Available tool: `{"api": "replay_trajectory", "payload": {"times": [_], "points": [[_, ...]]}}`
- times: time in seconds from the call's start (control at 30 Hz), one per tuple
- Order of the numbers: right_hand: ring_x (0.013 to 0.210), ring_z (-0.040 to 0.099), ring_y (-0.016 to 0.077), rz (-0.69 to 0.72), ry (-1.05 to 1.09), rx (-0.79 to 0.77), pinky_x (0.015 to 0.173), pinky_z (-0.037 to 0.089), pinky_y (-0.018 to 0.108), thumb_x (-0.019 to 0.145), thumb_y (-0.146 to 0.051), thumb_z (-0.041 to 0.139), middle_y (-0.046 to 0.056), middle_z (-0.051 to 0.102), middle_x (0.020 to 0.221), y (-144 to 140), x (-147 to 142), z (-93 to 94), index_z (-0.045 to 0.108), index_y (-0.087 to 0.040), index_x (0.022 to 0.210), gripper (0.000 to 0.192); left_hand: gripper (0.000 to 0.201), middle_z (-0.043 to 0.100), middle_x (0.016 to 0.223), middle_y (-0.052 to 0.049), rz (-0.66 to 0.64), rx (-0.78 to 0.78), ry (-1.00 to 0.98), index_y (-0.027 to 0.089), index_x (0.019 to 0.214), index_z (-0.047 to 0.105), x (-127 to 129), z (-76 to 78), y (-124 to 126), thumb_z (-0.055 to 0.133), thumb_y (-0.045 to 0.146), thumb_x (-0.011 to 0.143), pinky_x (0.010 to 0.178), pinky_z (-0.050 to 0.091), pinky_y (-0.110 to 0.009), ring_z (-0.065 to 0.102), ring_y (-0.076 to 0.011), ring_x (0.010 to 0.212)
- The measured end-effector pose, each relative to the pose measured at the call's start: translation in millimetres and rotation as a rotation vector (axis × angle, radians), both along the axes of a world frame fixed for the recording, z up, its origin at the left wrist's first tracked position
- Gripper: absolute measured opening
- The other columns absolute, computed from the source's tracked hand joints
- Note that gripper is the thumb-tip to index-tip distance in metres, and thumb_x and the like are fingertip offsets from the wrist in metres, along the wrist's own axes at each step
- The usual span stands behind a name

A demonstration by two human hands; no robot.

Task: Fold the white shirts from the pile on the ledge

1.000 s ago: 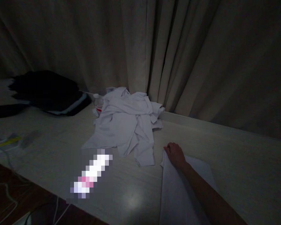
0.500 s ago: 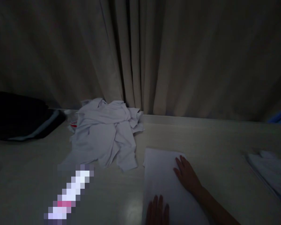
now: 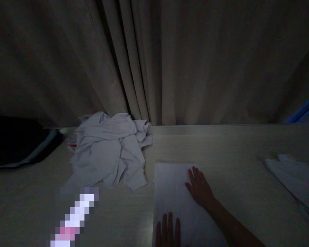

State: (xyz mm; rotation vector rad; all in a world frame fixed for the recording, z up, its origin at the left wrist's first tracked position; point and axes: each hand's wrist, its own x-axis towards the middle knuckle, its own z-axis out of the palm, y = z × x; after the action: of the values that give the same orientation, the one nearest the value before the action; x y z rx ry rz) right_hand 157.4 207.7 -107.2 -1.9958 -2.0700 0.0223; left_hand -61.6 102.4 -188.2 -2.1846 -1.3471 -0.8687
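At the bottom edge, the left hand [image 3: 167, 230] is cut off by the frame, only its flat fingers showing on the near end of a folded white towel [image 3: 175, 199]. Beside it the right hand [image 3: 199, 188] lies palm down on the towel's far right part, fingers spread and released, grasping nothing. That towel rests flat on the pale desk [image 3: 221, 147], toward its front middle. Left of it sits a blurred-out object [image 3: 73, 219] that cannot be made out. Farther back lies a crumpled white garment [image 3: 110, 151], half hiding something small with red on it. More white cloth [image 3: 293, 181] is cut off at right, a dark bundle [image 3: 18, 144] at left. Dim curtains [image 3: 154, 61] close the back.
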Motion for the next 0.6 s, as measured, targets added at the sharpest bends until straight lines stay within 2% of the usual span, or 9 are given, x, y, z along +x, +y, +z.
{"api": "replay_trajectory", "payload": {"times": [0.1,0.23,0.3,0.37,0.43,0.53,0.6], "points": [[0.140,0.009,0.0251,0.025,0.004,0.069,0.114,0.018,0.046,0.090,-0.054,0.029,0.015,0.018,0.151,-26,-3,3.4,0.024,-0.010,0.142,0.068,0.062,0.064,0.118,-0.013,-0.063,-0.004,0.067,0.019,0.122,0.054,-7,33.2,14,0.040,0.057,0.076,0.096,0.037,-0.048,0.047,-0.0324,0.122],[0.140,0.011,0.0231,0.064,0.006,0.053,0.114,0.022,0.043,0.090,-0.052,0.032,0.009,0.017,0.152,-62,-1,-2.6,0.018,-0.015,0.144,0.067,0.062,0.046,0.139,-0.014,-0.050,-0.122,0.216,0.012,0.136,0.037,-11,84.6,56,0.046,0.039,0.081,0.104,0.035,-0.040,0.036,-0.0277,0.133],[0.140,0.016,0.0232,0.058,0.002,0.020,0.113,0.025,0.043,0.090,-0.053,0.032,0.009,0.019,0.151,-72,4,-10.2,0.018,-0.016,0.144,0.067,0.060,0.045,0.140,-0.015,-0.036,-0.145,0.210,0.010,0.137,0.035,-8,95.4,81,0.045,0.037,0.084,0.105,0.036,-0.040,0.036,-0.0271,0.133],[0.139,0.019,0.0235,0.047,-0.003,0.005,0.113,0.027,0.044,0.090,-0.054,0.032,0.008,0.021,0.151,-75,7,-18.8,0.017,-0.018,0.144,0.066,0.061,0.044,0.140,-0.017,-0.032,-0.170,0.190,0.010,0.137,0.034,-4,92.8,102,0.043,0.040,0.085,0.105,0.037,-0.042,0.037,-0.0278,0.132],[0.139,0.019,0.0240,0.043,-0.007,0.004,0.113,0.027,0.045,0.090,-0.054,0.032,0.008,0.021,0.151,-75,10,-25.7,0.015,-0.019,0.144,0.066,0.063,0.042,0.142,-0.017,-0.025,-0.203,0.175,0.011,0.138,0.032,-3,81.7,116,0.043,0.044,0.086,0.105,0.038,-0.043,0.035,-0.0287,0.133],[0.139,0.017,0.0245,0.038,-0.002,0.014,0.114,0.024,0.047,0.090,-0.054,0.033,0.007,0.018,0.151,-75,10,-29.8,0.012,-0.019,0.144,0.067,0.065,0.037,0.145,-0.015,-0.015,-0.259,0.164,0.014,0.141,0.027,-7,64.8,122,0.042,0.047,0.086,0.107,0.036,-0.044,0.030,-0.0284,0.136],[0.139,0.015,0.0244,0.034,0.011,0.016,0.114,0.021,0.047,0.090,-0.053,0.033,0.006,0.016,0.152,-76,9,-28.6,0.011,-0.020,0.145,0.067,0.066,0.033,0.147,-0.014,-0.013,-0.307,0.165,0.015,0.142,0.023,-10,59.8,121,0.040,0.047,0.087,0.108,0.035,-0.045,0.026,-0.0278,0.138]]}}
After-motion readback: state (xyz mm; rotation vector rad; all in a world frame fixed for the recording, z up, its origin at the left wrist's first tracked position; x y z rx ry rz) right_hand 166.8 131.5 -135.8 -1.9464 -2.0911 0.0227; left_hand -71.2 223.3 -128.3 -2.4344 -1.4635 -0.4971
